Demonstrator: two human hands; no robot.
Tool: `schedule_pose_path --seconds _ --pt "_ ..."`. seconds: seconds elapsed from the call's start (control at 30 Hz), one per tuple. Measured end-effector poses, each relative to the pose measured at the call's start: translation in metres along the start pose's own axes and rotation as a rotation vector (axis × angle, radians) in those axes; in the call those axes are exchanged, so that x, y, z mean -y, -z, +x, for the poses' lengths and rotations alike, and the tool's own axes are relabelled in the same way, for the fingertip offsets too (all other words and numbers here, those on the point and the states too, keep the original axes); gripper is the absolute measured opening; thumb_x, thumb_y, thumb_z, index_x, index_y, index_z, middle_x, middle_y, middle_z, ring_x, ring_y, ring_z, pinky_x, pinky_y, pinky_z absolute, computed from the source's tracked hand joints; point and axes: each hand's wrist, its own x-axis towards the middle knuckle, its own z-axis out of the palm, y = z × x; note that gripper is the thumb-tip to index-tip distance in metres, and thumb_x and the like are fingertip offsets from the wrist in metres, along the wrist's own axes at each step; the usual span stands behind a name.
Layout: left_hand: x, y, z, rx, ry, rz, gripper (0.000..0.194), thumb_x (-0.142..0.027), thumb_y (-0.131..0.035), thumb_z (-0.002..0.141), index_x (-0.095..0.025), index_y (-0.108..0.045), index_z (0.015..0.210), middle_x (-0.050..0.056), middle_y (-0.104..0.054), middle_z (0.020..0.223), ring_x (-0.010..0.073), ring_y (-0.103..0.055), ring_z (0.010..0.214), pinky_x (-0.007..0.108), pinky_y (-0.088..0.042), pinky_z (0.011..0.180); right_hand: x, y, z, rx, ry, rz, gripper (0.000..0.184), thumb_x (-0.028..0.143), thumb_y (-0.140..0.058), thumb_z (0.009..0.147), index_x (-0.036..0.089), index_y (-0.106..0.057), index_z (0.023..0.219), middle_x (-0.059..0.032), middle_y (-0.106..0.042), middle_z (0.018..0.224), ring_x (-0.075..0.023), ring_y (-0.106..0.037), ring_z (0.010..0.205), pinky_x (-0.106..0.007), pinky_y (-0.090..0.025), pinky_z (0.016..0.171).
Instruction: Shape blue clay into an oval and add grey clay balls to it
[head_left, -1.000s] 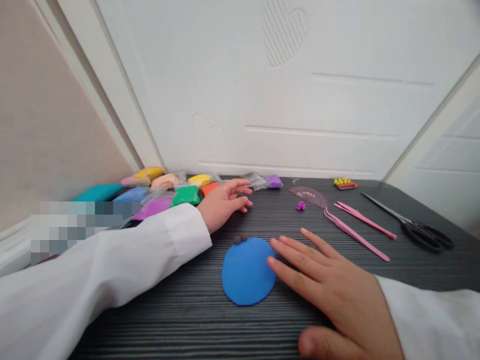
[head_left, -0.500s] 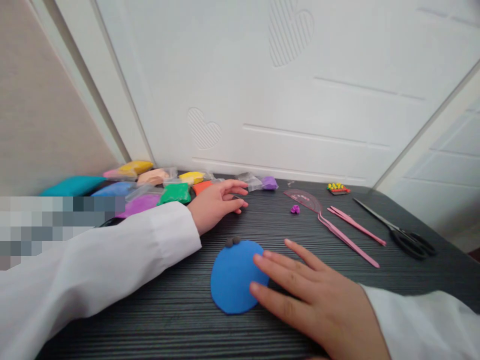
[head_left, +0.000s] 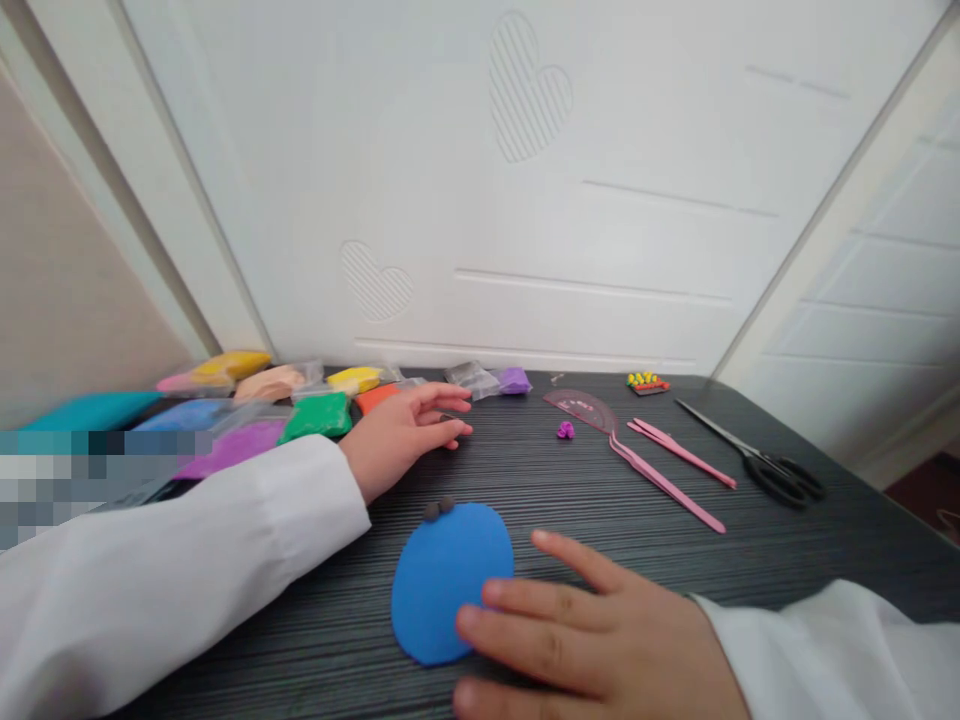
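Observation:
A flat blue clay disc (head_left: 442, 570) lies on the dark table, with two small dark clay balls (head_left: 439, 509) at its far edge. My right hand (head_left: 585, 640) is spread open, its fingertips over the disc's near right side; whether they press on it I cannot tell. Beyond the disc, my left hand (head_left: 405, 435) stretches out by an orange clay packet (head_left: 375, 397), its fingers apart and slightly bent. I see nothing held in it, though the gap between thumb and fingers is partly hidden.
Clay packets, including a green one (head_left: 318, 416) and a purple one (head_left: 513, 381), lie at the back and left. Rightward are a magenta lump (head_left: 565, 430), a protractor (head_left: 583, 408), pink tweezers (head_left: 667, 483), another pink tool (head_left: 686, 453), scissors (head_left: 765, 465) and a yellow-and-red piece (head_left: 646, 383).
My right hand has moved from the disc's right edge toward its near side and lies further over it. My left hand has stayed about where it was. The view has shifted somewhat.

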Motion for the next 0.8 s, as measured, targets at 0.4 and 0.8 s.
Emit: schedule_pose_path --seconds 0.4,0.8 --pt "0.001 0.001 0.001 0.014 0.002 0.05 0.027 -0.031 -0.057 0.079 -0.011 -0.054 0.096 0.003 -0.061 0.078 0.0128 -0.062 0.066 0.025 -0.051 0.061 -0.016 -0.002 -0.015 0.057 0.043 0.003 0.045 0.031 -0.035 0.096 0.017 -0.029 0.139 0.0052 -0.029 0.142 -0.0067 -0.03 0.131 -0.026 0.013 0.108" --pt "-0.003 0.0 0.0 -0.01 0.014 0.044 0.026 -0.031 -0.06 0.076 -0.014 -0.055 0.095 0.002 -0.062 0.079 0.0132 -0.062 0.069 0.026 -0.051 0.064 -0.01 0.011 -0.033 -0.006 -0.29 0.164 0.061 0.052 -0.033 0.092 0.017 -0.026 0.142 -0.0031 -0.026 0.147 -0.0173 -0.022 0.136 -0.04 -0.003 0.114"
